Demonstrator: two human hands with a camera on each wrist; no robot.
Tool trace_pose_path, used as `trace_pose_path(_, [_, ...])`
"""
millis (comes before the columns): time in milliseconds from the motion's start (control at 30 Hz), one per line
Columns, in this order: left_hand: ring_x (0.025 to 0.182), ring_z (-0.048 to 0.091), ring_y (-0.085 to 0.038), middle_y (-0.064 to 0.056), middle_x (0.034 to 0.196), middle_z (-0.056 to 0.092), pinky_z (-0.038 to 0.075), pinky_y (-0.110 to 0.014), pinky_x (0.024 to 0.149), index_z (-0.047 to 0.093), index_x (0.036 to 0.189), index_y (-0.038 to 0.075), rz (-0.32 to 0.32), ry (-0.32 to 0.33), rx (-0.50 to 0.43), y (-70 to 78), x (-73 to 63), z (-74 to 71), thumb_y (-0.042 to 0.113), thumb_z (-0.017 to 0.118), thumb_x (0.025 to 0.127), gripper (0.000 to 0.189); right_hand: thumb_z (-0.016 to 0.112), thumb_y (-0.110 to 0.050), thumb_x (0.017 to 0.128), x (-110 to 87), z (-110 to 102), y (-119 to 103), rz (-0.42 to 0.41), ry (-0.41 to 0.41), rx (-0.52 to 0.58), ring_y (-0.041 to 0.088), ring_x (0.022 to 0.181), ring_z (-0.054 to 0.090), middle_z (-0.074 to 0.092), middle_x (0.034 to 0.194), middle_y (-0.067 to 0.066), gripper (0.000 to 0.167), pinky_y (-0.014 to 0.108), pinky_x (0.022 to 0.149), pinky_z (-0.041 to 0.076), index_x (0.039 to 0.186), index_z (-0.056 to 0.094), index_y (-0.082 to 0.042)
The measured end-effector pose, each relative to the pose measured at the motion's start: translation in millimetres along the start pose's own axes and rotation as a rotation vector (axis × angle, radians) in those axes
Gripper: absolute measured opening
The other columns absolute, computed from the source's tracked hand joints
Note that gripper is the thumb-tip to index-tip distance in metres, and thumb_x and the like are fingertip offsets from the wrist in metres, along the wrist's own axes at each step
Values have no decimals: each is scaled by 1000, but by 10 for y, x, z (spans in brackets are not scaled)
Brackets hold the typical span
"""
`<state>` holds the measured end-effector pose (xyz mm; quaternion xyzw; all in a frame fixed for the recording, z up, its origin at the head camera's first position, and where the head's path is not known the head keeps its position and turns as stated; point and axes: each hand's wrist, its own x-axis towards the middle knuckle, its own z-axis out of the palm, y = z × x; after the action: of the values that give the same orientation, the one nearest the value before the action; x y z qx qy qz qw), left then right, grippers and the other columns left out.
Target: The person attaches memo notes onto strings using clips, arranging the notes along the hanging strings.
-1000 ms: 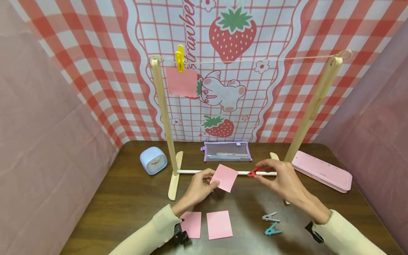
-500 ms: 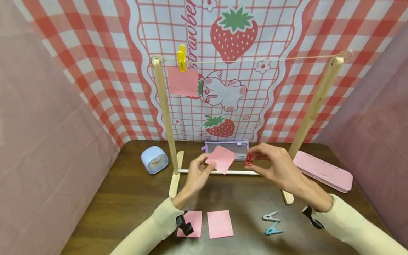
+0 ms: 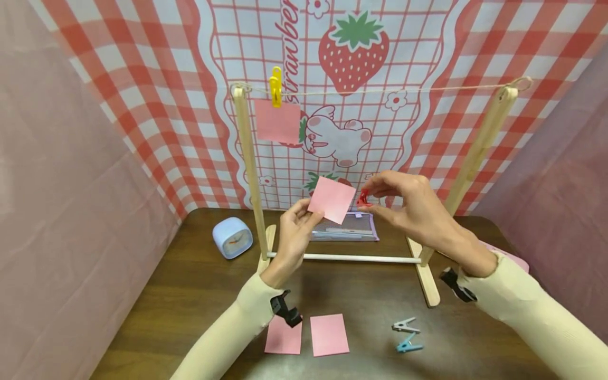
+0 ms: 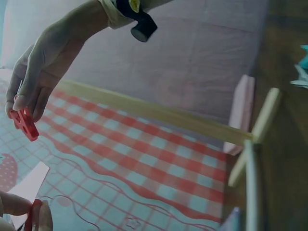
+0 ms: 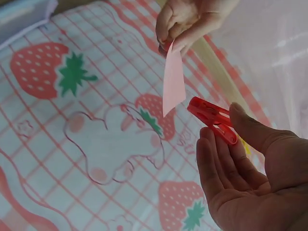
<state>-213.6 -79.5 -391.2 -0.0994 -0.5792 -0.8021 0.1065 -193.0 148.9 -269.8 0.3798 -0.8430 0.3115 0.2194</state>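
Observation:
My left hand (image 3: 295,228) pinches a pink square paper note (image 3: 332,200) by its lower left corner, thumb in front. In the right wrist view the note (image 5: 174,82) appears nearly edge-on. Thumb and fingers of my right hand (image 3: 412,207) hold a red clothespin (image 5: 211,118) by its handles, its nose toward the note with a small gap between. Both hands are raised above the white crossbar (image 3: 361,258) of a wooden stand. Higher up, a yellow clothespin (image 3: 276,87) clips another pink note (image 3: 278,122) to the string (image 3: 370,92).
Two pink notes (image 3: 330,334) lie on the table (image 3: 361,295), one partly behind my left wrist camera. A grey clothespin (image 3: 405,325) and a blue clothespin (image 3: 409,344) lie at right. Behind stand a blue clock (image 3: 232,238) and a mesh pouch (image 3: 368,227); wooden posts (image 3: 252,174) rise either side.
Both hands have risen from near the crossbar toward the string, carrying the note and the red clothespin. The gap between the two has narrowed.

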Motion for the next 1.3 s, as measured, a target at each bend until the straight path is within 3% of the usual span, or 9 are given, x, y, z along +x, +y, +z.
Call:
trace_pose_path(267, [85, 72, -13, -4, 95, 72, 65, -26, 85, 64, 118, -15, 53, 83, -175, 174, 212, 152, -7, 68, 94, 26, 90, -9, 80, 318, -158, -59, -52, 51, 7, 17, 88, 78, 81, 99, 4, 29, 9, 82, 58, 105, 76, -5])
trace_pose_path(433, [81, 72, -13, -2, 91, 73, 65, -26, 87, 67, 112, -9, 44, 88, -234, 261, 306, 238, -4, 68, 96, 17, 88, -8, 83, 482, -247, -117, -59, 67, 8, 16, 87, 78, 81, 98, 5, 25, 8, 83, 57, 104, 76, -4])
trace_pose_path(567, [81, 72, -12, -2, 90, 73, 65, -25, 87, 66, 116, -9, 47, 81, -267, 348, 364, 296, -1, 67, 98, 19, 83, -9, 89, 626, -301, -188, -53, 82, 26, 14, 88, 77, 81, 99, 5, 21, 10, 86, 58, 107, 76, -3])
trace_pose_path(733, [83, 72, -11, -1, 93, 73, 63, -23, 88, 64, 121, -7, 53, 65, -327, 442, 423, 335, -1, 62, 100, 22, 79, -11, 93, 816, -376, -275, -46, 131, 67, -1, 88, 73, 81, 100, 6, 19, 13, 88, 59, 109, 76, -1])
trace_pose_path(833, [85, 71, -11, 0, 95, 73, 62, -24, 93, 67, 117, 0, 55, 46, -363, 482, 453, 351, 0, 61, 101, 17, 79, -12, 93, 913, -417, -325, -50, 161, 92, -6, 85, 70, 81, 99, 6, 18, 14, 87, 59, 108, 76, -2])
trace_pose_path(1000, [87, 70, -9, 3, 96, 73, 59, -26, 97, 70, 103, 14, 52, 37, -417, 528, 519, 398, 1, 59, 102, 17, 80, -12, 92, 1062, -485, -382, -30, 203, 119, 0, 84, 71, 80, 99, 10, 18, 15, 87, 60, 106, 76, -1])
trace_pose_path(1167, [91, 68, -8, 4, 98, 72, 59, -24, 97, 72, 103, 16, 63, 31, -467, 571, 580, 455, 1, 57, 103, 21, 81, -15, 92, 1232, -529, -395, 4, 257, 120, 1, 82, 71, 79, 99, 11, 19, 16, 86, 60, 103, 77, 0])
trace_pose_path(1300, [93, 70, -9, 3, 101, 72, 60, -23, 98, 72, 103, 17, 74, 14, -509, 589, 601, 495, -1, 55, 104, 25, 82, -17, 91, 1353, -548, -378, 32, 293, 128, 1, 80, 72, 79, 92, 2, 19, 15, 83, 60, 101, 78, -2])
